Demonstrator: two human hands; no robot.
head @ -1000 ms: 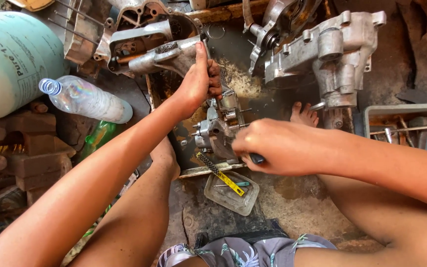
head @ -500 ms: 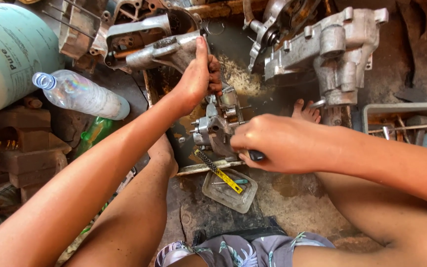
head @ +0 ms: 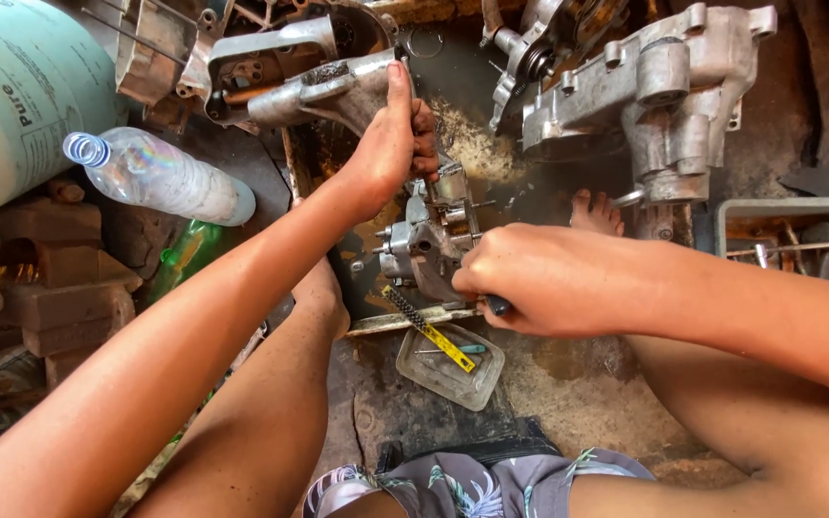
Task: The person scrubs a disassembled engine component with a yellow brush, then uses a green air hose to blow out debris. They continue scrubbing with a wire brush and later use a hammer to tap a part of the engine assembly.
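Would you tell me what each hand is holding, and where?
Left hand grips the metal engine part at its top; right hand holds a tool's dark handle.

Soft even daylight, sharp focus throughout, slight wide-angle bending at edges.

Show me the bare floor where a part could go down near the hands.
Bare floor lies between the clear tray and the right leg. Crowded around the left hand and right hand on the metal part, and by the bottle.
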